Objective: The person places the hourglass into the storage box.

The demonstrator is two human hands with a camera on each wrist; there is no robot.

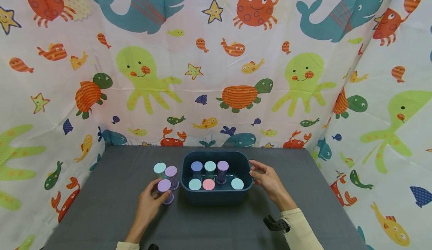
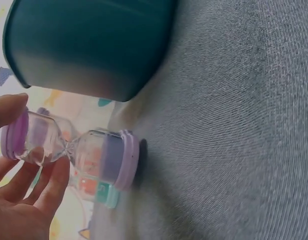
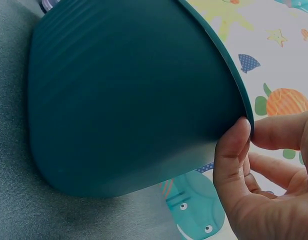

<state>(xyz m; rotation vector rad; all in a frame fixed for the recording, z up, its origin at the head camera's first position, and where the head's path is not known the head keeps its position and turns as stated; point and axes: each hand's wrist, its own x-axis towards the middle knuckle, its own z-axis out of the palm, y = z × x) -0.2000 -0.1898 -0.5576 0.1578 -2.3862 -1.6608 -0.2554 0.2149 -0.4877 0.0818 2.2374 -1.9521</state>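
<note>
My left hand [image 1: 150, 201] grips a purple-capped hourglass [image 2: 69, 145] by its top, thumb on the cap and fingers behind the glass. It stands upright at the table surface, left of a dark teal plastic bin [image 1: 216, 197]; whether its base touches the cloth I cannot tell. Close behind it are another purple hourglass [image 1: 171, 172] and a mint-capped hourglass [image 1: 159, 168]. On the bin's right side, my right hand [image 3: 274, 175] pinches the rim between thumb and fingers. Several hourglasses are in the bin, among them a blue one [image 1: 197, 166] and a pink-capped one [image 1: 208, 184].
A grey cloth [image 1: 216, 231] covers the table. Behind and at both sides hangs a white curtain [image 1: 209, 36] printed with sea animals. A black band [image 1: 276, 223] is round the right wrist.
</note>
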